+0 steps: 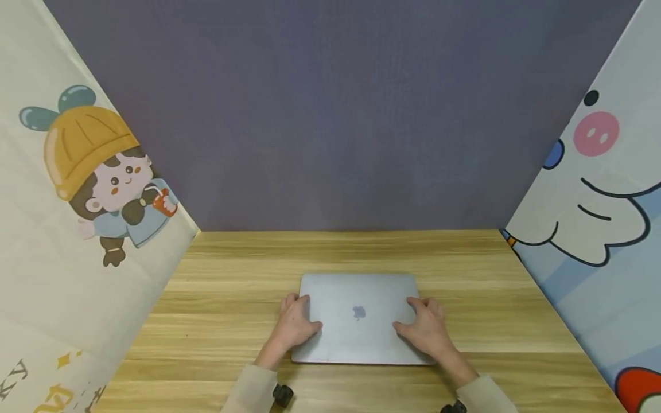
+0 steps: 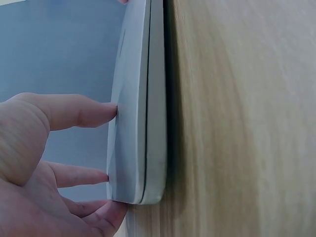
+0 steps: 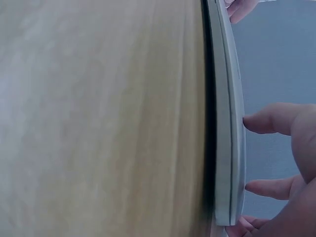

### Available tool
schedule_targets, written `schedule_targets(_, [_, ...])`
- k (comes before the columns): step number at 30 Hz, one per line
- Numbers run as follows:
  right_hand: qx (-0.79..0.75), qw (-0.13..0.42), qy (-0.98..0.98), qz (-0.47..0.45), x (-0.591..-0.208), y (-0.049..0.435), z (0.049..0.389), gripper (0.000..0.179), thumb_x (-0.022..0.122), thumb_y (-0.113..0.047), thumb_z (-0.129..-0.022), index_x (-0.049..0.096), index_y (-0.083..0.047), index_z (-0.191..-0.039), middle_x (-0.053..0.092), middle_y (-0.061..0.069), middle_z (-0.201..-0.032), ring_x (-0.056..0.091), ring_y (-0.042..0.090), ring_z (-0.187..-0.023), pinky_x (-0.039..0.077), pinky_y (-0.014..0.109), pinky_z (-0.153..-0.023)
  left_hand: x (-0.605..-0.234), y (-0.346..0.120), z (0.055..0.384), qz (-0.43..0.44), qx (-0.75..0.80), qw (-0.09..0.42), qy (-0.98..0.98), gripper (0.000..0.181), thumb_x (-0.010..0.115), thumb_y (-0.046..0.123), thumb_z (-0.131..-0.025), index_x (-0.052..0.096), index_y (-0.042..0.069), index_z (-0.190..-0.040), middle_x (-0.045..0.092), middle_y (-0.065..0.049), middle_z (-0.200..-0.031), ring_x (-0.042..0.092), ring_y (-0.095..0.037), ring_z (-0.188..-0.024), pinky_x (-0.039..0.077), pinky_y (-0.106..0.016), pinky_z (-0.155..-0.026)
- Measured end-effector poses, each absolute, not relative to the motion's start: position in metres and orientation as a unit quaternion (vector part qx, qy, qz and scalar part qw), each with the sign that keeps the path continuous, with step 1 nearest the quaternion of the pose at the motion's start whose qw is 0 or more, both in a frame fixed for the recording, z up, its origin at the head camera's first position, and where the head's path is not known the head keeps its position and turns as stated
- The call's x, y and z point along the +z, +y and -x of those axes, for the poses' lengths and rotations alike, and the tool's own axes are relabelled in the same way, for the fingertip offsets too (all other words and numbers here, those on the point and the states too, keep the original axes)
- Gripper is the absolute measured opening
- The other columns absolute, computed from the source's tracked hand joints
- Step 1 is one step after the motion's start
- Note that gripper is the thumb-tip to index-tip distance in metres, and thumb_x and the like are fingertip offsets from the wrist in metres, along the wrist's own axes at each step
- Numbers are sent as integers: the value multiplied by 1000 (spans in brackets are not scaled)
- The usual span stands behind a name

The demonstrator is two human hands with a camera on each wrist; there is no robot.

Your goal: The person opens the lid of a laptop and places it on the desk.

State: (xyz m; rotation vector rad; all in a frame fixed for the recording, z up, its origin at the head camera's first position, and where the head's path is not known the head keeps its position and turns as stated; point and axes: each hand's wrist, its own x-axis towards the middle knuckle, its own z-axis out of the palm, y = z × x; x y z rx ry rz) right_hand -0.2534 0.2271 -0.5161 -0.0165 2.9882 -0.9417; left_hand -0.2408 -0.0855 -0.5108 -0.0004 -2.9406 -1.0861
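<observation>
A closed silver laptop (image 1: 358, 344) with a dark apple logo lies flat on the wooden table. My left hand (image 1: 295, 324) holds its left side; in the left wrist view the thumb (image 2: 89, 111) and a finger touch the lid, and other fingers bend down around the side. On the opposite side my right hand (image 1: 427, 327) holds the laptop likewise, with thumb (image 3: 271, 118) and a finger on the lid and the rest down the side edge. The lower fingertips are partly hidden by the laptop. A thin dark gap shows beneath its near edge in both wrist views.
The wooden table (image 1: 232, 275) extends around the laptop. A dark grey-purple panel (image 1: 351, 115) stands at the back. Cartoon-printed sheets flank the table, one on the left (image 1: 41, 241) and one on the right (image 1: 609, 304). Small black devices (image 1: 282, 396) sit at the wrists.
</observation>
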Motion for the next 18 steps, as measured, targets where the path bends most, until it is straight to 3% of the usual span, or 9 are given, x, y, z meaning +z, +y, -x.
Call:
schedule_targets(12, [-293, 10, 956, 19, -514, 233, 249, 77, 82, -30, -76, 55, 9, -136, 45, 34, -127, 40, 47, -120, 47, 59, -93, -512, -83, 236, 12, -325, 9, -946, 78, 87, 22, -70, 57, -12, -132, 50, -31, -131, 43, -45, -124, 43, -58, -103])
schedule_targets(18, [-267, 6, 962, 57, -512, 239, 246, 77, 82, -36, -79, 56, 9, -136, 47, 36, -130, 44, 51, -122, 47, 63, -96, -514, -82, 232, 13, -324, 5, -946, 78, 87, 25, -74, 55, -13, -135, 49, -31, -135, 42, -45, -126, 43, -58, -105])
